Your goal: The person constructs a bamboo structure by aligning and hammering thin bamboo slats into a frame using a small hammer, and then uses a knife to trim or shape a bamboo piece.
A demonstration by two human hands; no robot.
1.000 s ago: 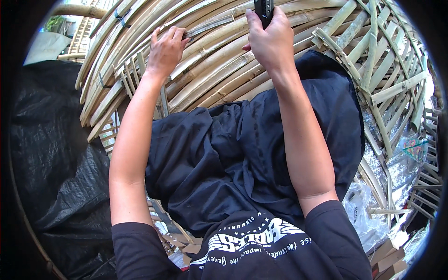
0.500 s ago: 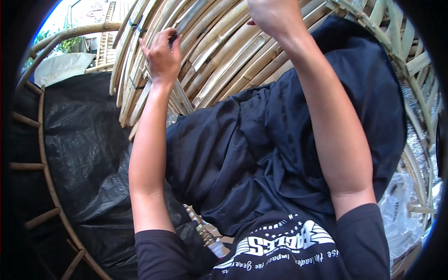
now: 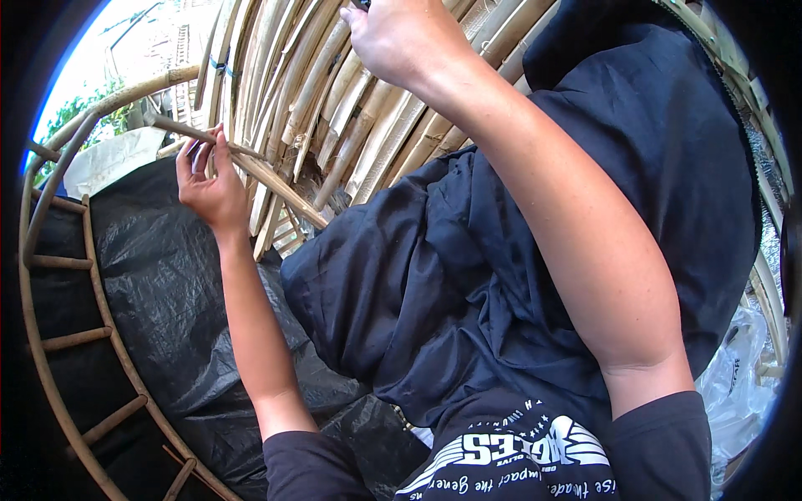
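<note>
My left hand (image 3: 214, 188) is raised at the upper left, its fingers and thumb pinching a thin bamboo strip (image 3: 180, 129). The strip slants down to the right, near a pale split piece (image 3: 284, 194) that angles toward my knee. My right hand (image 3: 409, 42) is at the top edge, closed with the thumb toward the left. A small dark piece (image 3: 362, 4) shows at its fingers, but most of it is cut off by the frame. Below and between both hands lies a thick pile of split bamboo strips (image 3: 376, 125), fanned out beyond my legs.
Dark cloth (image 3: 434, 250) covers my legs. Black plastic sheeting (image 3: 184, 292) spreads at the left, beside a ladder-like frame of curved poles (image 3: 104, 313). Woven bamboo (image 3: 773, 292) and a clear plastic bag (image 3: 735, 367) are at the right. Blue ties (image 3: 219, 64) bind some strips.
My left hand has moved left and down, off the pile, and now holds a bamboo strip out to the side. My right hand has shifted left along the top edge. The view has moved slightly.
</note>
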